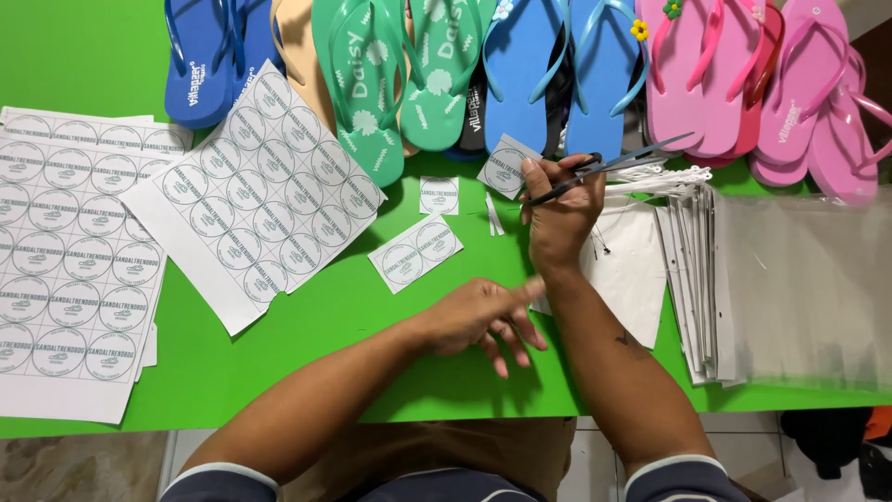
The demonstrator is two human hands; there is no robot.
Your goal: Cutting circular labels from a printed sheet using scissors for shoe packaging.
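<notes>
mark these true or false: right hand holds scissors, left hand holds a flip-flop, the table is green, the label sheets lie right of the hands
1. The right hand holds scissors. True.
2. The left hand holds a flip-flop. False: it holds nothing, fingers spread over the table.
3. The table is green. True.
4. The sheets of round labels lie right of the hands. False: they lie to the left; clear plastic bags lie right.

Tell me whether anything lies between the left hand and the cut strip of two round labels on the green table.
Nothing visible does. The left hand hovers just right of and below the two-label strip, with only bare green table between them. The right hand holds scissors farther right.
</notes>
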